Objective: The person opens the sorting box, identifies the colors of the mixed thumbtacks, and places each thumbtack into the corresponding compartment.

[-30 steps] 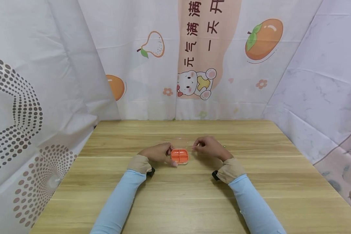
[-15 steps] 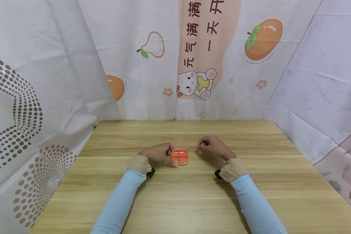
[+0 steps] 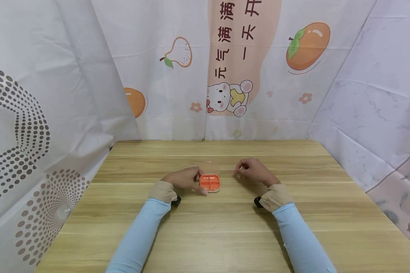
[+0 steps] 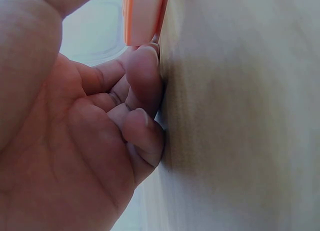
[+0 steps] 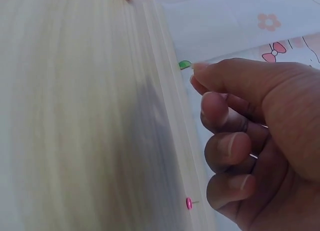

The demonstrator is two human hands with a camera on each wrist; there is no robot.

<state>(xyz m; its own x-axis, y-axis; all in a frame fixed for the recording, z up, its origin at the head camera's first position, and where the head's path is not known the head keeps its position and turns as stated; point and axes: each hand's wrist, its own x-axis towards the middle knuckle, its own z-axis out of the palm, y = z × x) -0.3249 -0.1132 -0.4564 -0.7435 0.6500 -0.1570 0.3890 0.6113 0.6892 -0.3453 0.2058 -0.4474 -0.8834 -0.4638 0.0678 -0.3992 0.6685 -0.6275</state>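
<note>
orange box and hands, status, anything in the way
Left hand holds orange box by its left side. Right hand apart, curled. Transparent lid open behind; nothing seen between right hand and box.

Free gap between orange box [image 3: 210, 182] and right fingers [image 5: 227, 148]; left fingers [image 4: 144, 76] opposite.

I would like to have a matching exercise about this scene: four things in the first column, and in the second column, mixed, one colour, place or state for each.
Column A
1. left hand
2. right hand
3. lid
4. sleeves

Column B
a. light blue
b. apart from the orange box, to its right
c. transparent, standing open behind the four compartments
d. at the left side of the box, touching it

Right pairs: 1-d, 2-b, 3-c, 4-a
</note>
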